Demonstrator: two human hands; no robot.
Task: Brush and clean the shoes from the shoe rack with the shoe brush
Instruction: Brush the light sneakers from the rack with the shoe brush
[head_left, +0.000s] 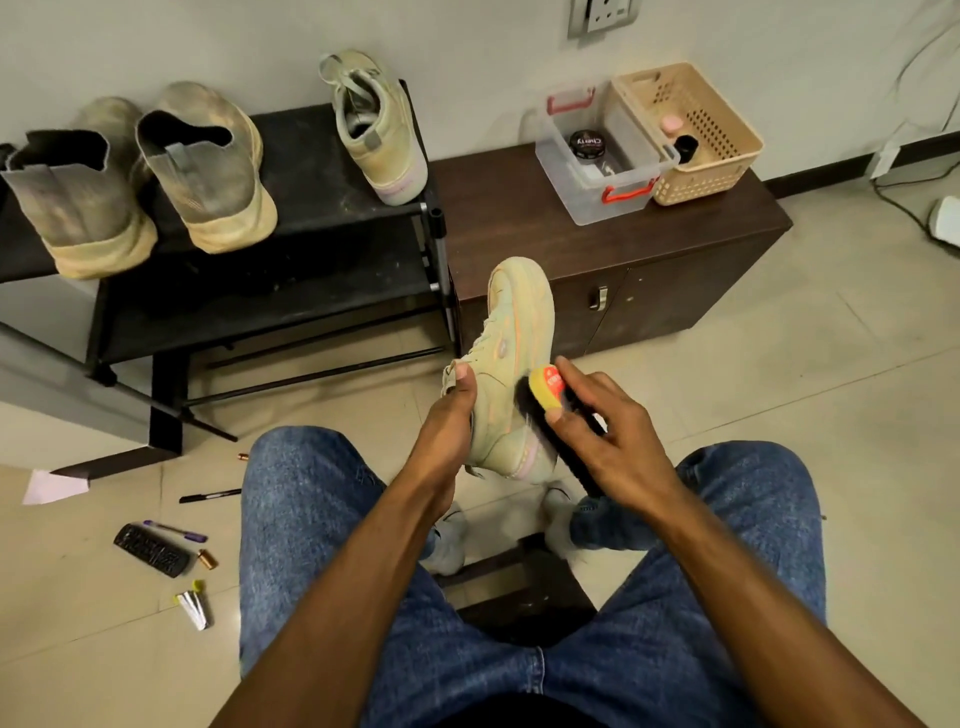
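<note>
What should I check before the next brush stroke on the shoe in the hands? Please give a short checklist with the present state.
1. Left hand holds the held shoe firmly: ok, thumb and fingers wrap its collar.
2. Right hand grips the shoe brush: ok.
3. Bristles touch the shoe's side: ok, they lie against it.
4. Dirt left on the brushed side: cannot tell.
5. Other shoes wait on the shoe rack: ok, three stand on its top shelf.
6. Polish tin within reach in the clear box: cannot tell.
</note>
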